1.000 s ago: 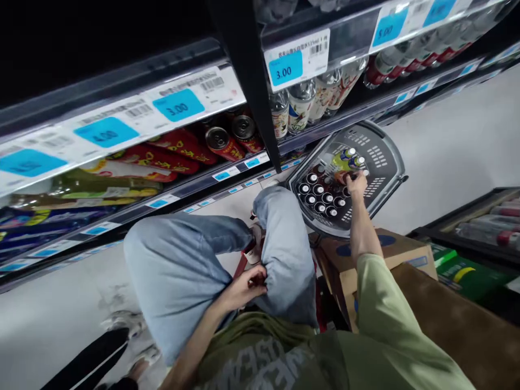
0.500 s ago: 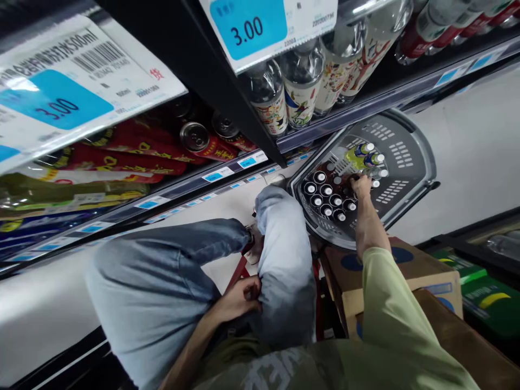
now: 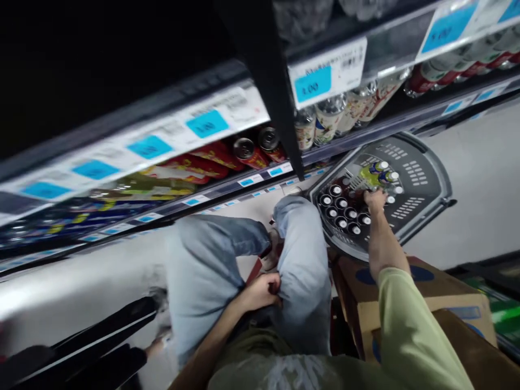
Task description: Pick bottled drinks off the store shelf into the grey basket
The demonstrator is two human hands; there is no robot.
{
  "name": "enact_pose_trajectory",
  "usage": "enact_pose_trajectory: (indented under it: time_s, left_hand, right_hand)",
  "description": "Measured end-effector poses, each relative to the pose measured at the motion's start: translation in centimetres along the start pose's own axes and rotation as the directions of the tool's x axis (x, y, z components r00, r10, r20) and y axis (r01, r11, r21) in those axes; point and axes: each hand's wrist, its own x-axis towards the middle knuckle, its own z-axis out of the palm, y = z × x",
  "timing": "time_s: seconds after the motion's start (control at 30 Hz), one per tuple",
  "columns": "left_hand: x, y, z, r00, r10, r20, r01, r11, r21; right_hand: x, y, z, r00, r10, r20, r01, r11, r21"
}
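My right hand (image 3: 376,200) reaches down into a grey plastic basket (image 3: 439,176), its fingers closed round the top of a dark bottle, most of which they hide. Several dark bottles with white caps (image 3: 342,202) stand upright together on the near left side of the basket. Beyond the hand are yellow-green bottles (image 3: 369,173) with blue labels and white caps. Clear bottles with white caps (image 3: 390,199) stand just right of the hand. Across my lap, my left hand (image 3: 263,292) rests against my jeans with curled fingers and nothing visible in it.
Shelves with price tags (image 3: 207,124) run along the far side, holding red cans (image 3: 246,149) and clear bottles with printed labels (image 3: 328,119). Cardboard boxes (image 3: 430,290) stand beneath my right arm. Another person's dark-clothed legs (image 3: 105,336) are at the lower left.
My view has shifted back and left, so the basket and my legs appear farther right and lower. Another person's legs have come into view. My right hand stays in the basket.
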Motion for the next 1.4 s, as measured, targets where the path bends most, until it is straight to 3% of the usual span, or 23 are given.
enact_pose_trajectory:
  time_s: [0.1, 0.17, 0.3, 0.5, 0.53, 0.63, 0.77, 0.87, 0.97, 1.13, 1.4]
  left_hand:
    - [0.0, 0.9, 0.3, 0.997, 0.021, -0.076, -0.016, 0.998, 0.066]
    - [0.0, 1.3, 0.3, 0.995, 0.050, -0.092, -0.044, 0.997, 0.064]
    - [0.1, 1.4, 0.3, 0.986, 0.135, -0.094, -0.137, 0.991, -0.008]
    - [0.7, -0.3, 0.2, 0.960, 0.251, -0.123, -0.259, 0.965, -0.050]
    - [0.9, -0.6, 0.2, 0.952, 0.275, -0.132, -0.284, 0.957, -0.051]
    - [1.3, -1.3, 0.1, 0.930, 0.338, -0.143, -0.349, 0.935, -0.061]
    - [1.4, -0.8, -0.1, 0.916, 0.376, -0.142, -0.382, 0.924, -0.020]
    - [1.4, -0.3, 0.0, 0.905, 0.400, -0.147, -0.391, 0.917, 0.082]
    - [1.5, -0.1, 0.0, 0.885, 0.440, -0.154, -0.412, 0.893, 0.182]
    - [1.0, -0.5, -0.1, 0.875, 0.457, -0.159, -0.394, 0.863, 0.316]
    - [-2.2, -1.7, 0.4, 0.864, 0.478, -0.158, -0.291, 0.730, 0.618]
  right_hand:
    - [-1.4, -2.4, -1.3, 0.990, 0.142, -0.018, -0.139, 0.985, 0.097]
    - [-2.5, -4.6, -2.1, 0.992, 0.124, -0.014, -0.121, 0.981, 0.150]
    - [-6.3, -10.0, -3.5, 0.999, -0.039, -0.027, 0.044, 0.972, 0.231]
    - [-17.1, -16.2, -3.5, 0.954, -0.297, 0.045, 0.269, 0.911, 0.314]
    - [-18.9, -16.7, -3.4, 0.945, -0.306, 0.117, 0.265, 0.925, 0.274]
    - [-23.8, -17.3, -3.6, 0.931, -0.315, 0.185, 0.281, 0.940, 0.192]
    - [-30.0, -17.1, -4.4, 0.899, -0.417, 0.135, 0.428, 0.901, -0.069]
    - [-33.5, -16.8, -4.2, 0.891, -0.449, 0.062, 0.448, 0.854, -0.264]
    - [-35.0, -16.7, -3.8, 0.888, -0.457, 0.056, 0.446, 0.824, -0.350]
    - [-34.6, -16.6, -3.5, 0.890, -0.454, 0.043, 0.442, 0.837, -0.323]
    - [-33.9, -16.4, -3.7, 0.889, -0.459, 0.009, 0.445, 0.856, -0.263]
